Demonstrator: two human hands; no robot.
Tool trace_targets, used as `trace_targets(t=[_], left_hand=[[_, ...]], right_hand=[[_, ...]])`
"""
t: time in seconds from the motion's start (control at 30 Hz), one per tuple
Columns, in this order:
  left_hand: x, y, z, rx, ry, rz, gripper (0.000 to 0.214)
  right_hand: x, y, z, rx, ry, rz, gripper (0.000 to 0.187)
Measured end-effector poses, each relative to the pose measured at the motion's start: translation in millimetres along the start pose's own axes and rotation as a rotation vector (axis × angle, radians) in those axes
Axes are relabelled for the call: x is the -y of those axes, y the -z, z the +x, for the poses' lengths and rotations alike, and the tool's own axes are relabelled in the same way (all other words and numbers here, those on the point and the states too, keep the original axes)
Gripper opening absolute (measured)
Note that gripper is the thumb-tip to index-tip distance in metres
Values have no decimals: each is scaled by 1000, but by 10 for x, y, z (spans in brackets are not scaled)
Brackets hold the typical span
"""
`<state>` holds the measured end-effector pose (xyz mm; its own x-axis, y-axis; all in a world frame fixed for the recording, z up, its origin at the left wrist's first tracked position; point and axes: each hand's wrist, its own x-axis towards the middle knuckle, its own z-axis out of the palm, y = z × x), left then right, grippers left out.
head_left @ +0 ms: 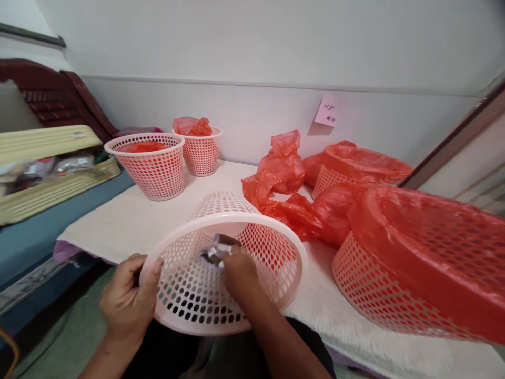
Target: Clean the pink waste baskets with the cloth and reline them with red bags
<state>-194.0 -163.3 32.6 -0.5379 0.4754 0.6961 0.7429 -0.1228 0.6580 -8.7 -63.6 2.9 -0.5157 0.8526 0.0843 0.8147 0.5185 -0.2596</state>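
Two sets of fingers are busy on one pink basket (224, 205), which lies tipped on its side at the near edge of the surface (130, 221), mouth toward me. My left fingers (153, 268) are clamped on its rim at nine o'clock, while my right fingers (231, 259), inside the mouth, pinch a small crumpled silvery thing (213, 253). Loose red bags (284, 173) lie beyond at one o'clock.
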Motion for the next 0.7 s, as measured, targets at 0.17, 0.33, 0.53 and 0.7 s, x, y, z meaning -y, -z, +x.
trace_targets(t=[0.17, 0.33, 0.53, 0.7], left_hand=[[-153, 65, 72, 80, -181, 29, 9], [-305, 77, 87, 171, -290, -12, 9], [-389, 27, 300, 149, -240, 75, 14], [-478, -69, 464, 169, -87, 48, 26]], right_hand=[[-141, 29, 153, -76, -189, -8, 36], [53, -108, 61, 38, 22, 91, 29], [147, 85, -269, 205, 457, 498, 19], [329, 18, -498, -4, 482, 321, 74]])
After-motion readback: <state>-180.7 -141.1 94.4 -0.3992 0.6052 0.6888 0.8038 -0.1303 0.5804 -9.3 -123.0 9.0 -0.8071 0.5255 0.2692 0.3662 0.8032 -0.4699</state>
